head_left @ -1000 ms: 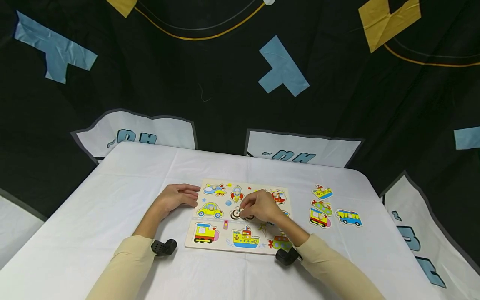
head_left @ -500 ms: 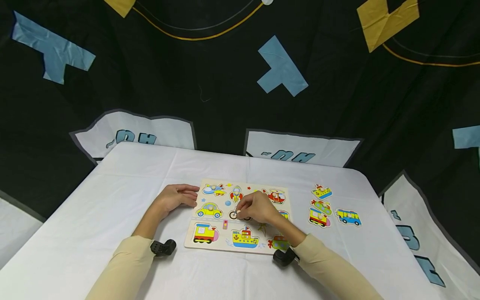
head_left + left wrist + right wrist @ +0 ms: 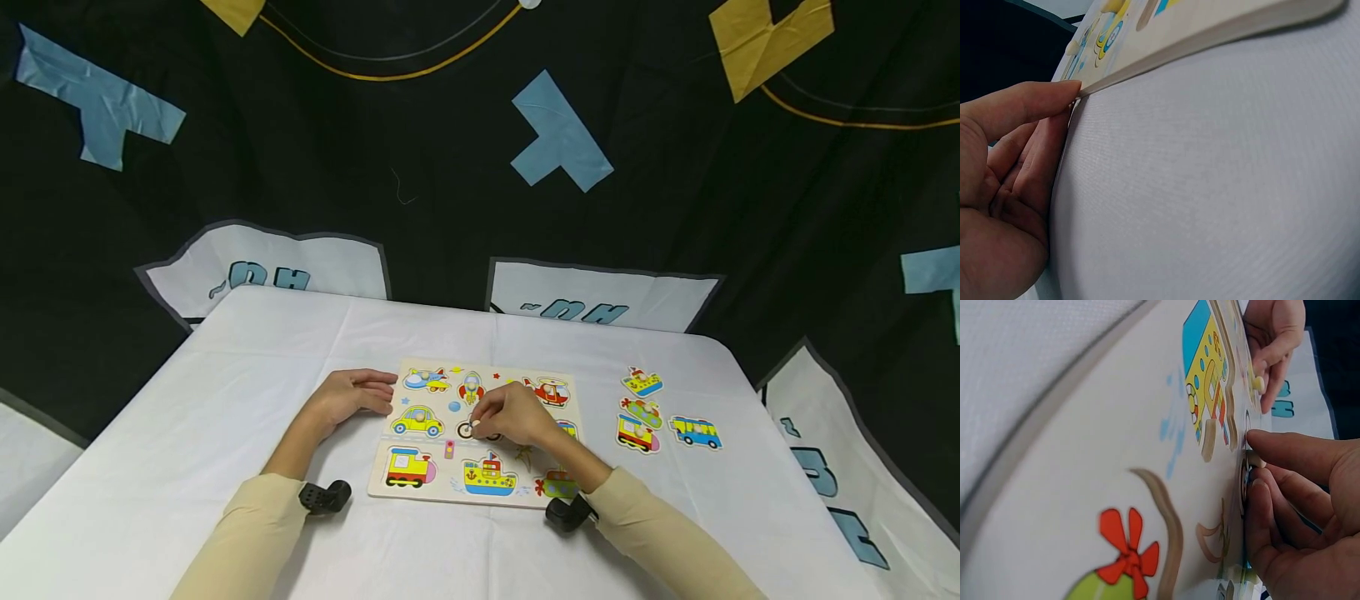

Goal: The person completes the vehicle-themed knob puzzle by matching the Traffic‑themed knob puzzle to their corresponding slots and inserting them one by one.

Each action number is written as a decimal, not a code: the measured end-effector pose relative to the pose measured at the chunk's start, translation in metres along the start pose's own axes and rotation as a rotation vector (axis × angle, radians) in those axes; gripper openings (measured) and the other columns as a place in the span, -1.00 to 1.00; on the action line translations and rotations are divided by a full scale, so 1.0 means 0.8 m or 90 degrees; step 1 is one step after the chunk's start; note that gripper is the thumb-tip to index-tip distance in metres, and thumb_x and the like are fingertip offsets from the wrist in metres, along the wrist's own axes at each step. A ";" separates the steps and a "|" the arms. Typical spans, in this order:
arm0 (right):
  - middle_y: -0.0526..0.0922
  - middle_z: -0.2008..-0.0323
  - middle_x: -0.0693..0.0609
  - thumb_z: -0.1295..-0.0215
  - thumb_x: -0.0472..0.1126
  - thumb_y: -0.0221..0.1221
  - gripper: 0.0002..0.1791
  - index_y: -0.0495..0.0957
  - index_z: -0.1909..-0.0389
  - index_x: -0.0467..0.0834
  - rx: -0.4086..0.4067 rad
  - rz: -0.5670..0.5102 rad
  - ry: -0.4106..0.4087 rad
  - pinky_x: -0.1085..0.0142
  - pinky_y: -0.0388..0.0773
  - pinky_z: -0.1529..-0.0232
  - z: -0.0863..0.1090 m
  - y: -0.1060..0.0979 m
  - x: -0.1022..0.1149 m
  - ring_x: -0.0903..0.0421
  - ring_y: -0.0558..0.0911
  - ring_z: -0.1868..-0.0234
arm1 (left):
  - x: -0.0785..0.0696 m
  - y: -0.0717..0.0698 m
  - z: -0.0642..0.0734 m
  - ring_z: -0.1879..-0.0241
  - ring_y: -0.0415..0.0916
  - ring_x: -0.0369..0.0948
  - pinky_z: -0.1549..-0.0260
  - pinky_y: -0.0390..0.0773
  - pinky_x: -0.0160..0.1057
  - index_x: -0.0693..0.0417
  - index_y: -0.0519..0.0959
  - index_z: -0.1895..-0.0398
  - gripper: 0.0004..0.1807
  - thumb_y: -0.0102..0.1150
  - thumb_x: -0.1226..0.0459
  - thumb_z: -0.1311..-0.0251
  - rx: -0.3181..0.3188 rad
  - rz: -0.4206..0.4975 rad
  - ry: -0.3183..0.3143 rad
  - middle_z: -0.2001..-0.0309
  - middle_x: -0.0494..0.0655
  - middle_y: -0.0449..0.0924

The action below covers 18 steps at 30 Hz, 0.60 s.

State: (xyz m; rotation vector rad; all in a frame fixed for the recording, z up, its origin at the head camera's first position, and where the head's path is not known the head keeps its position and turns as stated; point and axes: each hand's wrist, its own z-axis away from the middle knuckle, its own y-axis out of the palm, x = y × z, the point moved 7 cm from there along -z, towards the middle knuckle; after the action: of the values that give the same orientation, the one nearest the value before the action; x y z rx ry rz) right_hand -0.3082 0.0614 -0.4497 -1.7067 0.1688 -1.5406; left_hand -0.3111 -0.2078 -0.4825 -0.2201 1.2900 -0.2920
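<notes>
A wooden puzzle board (image 3: 377, 487) with vehicle pictures lies on the white cloth. My right hand (image 3: 513, 414) pinches the knob (image 3: 1255, 459) of a two-wheeled vehicle piece (image 3: 465, 429) at the board's middle. Its dark wheels show at either side of the fingertips, while the fingers hide its centre. At the board's left edge rests my left hand (image 3: 348, 397), fingers loosely extended, a fingertip (image 3: 1072, 87) touching the edge. A car piece (image 3: 417, 421), plane piece (image 3: 427, 380), rocket piece (image 3: 471, 389) and helicopter piece (image 3: 551, 392) sit in the board.
Right of the board lie loose pieces: a boat (image 3: 642, 382), a green aircraft-like piece (image 3: 642, 412), a train (image 3: 637, 435) and a bus (image 3: 696, 432). The aircraft-like piece and the train overlap. A black printed curtain (image 3: 450, 167) hangs behind the table.
My right hand has shifted slightly left over the two-wheeled piece, uncovering more of the helicopter, then stayed nearly still. The left hand keeps its place at the board's edge.
</notes>
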 end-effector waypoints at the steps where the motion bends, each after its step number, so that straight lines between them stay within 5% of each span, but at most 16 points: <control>1: 0.69 0.53 0.12 -0.01 -0.26 0.49 -0.88 0.76 0.41 -0.10 0.001 0.003 0.001 0.40 0.44 0.41 0.000 0.000 0.000 0.24 0.55 0.46 | 0.000 0.000 0.000 0.11 0.71 -0.25 0.02 0.62 -0.26 0.14 0.59 -0.25 -0.34 0.51 0.36 0.03 0.001 -0.002 0.001 0.03 0.02 0.77; 10: 0.70 0.51 0.12 -0.03 -0.25 0.49 -0.87 0.77 0.37 -0.10 0.007 -0.005 0.001 0.38 0.45 0.40 0.001 -0.006 -0.001 0.23 0.57 0.44 | 0.001 0.001 -0.002 0.12 0.70 -0.27 0.06 0.62 -0.30 0.13 0.60 -0.24 -0.34 0.52 0.36 0.05 0.002 0.000 0.001 0.03 0.01 0.77; 18: 0.72 0.46 0.12 -0.04 -0.19 0.50 -0.83 0.79 0.31 -0.09 -0.044 0.009 0.012 0.33 0.48 0.40 0.005 -0.036 -0.003 0.20 0.59 0.41 | 0.004 0.000 -0.004 0.10 0.71 -0.24 0.06 0.62 -0.28 0.12 0.59 -0.25 -0.33 0.49 0.37 0.05 0.003 -0.005 0.001 0.02 0.00 0.76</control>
State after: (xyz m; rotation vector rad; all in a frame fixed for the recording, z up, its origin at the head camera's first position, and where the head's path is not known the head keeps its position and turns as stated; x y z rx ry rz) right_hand -0.3172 0.0837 -0.4326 -1.7408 0.2459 -1.5575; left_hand -0.3134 -0.2086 -0.4865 -0.2203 1.2897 -0.3016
